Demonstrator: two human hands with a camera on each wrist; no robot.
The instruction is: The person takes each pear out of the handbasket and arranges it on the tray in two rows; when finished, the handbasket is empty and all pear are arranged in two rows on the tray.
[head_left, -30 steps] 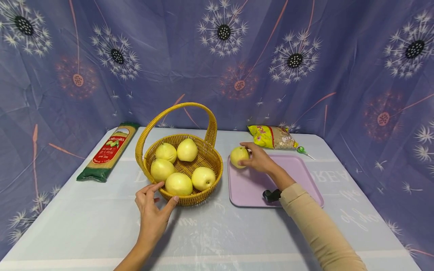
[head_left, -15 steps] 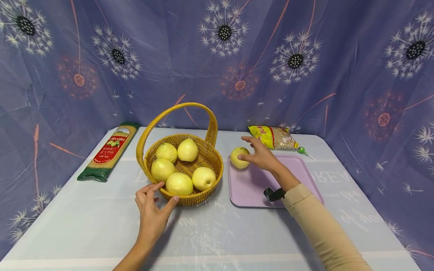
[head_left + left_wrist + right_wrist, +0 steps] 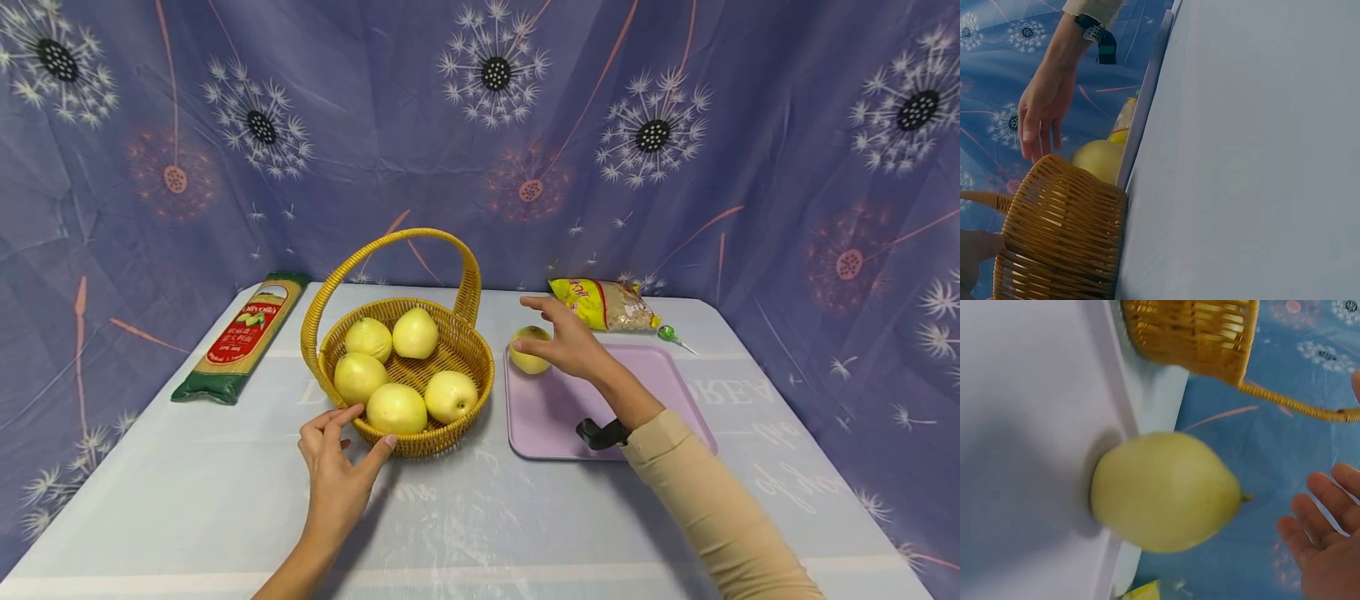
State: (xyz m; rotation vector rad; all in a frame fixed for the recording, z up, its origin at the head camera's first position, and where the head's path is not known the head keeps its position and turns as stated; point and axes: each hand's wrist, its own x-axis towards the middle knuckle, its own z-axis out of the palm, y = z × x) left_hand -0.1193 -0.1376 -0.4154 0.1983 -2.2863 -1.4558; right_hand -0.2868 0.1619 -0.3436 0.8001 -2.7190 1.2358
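Observation:
My left hand (image 3: 337,467) holds the front left rim of a yellow wicker basket (image 3: 480,392) with an arched handle. In the left wrist view the thumb lies against the woven side (image 3: 1066,231). Several pale yellow-green pears (image 3: 396,408) sit inside. Another pear (image 3: 529,358) stands upright on the far left corner of a lilac tray (image 3: 555,433), stem up. My right hand (image 3: 573,342) hovers over it with fingers spread, holding nothing. In the right wrist view a gap shows between the fingers (image 3: 1319,515) and the pear's stem.
A green and red spaghetti pack (image 3: 243,333) lies at the left. Behind the tray lie a yellow bag of grains (image 3: 603,304) and a green lollipop (image 3: 667,332). A dark strap (image 3: 600,434) hangs from my right wrist over the tray. A patterned curtain (image 3: 420,150) closes off the back.
My right hand has let go of the pear on the tray, with its fingers spread and raised above it. The left hand and the basket have stayed in place.

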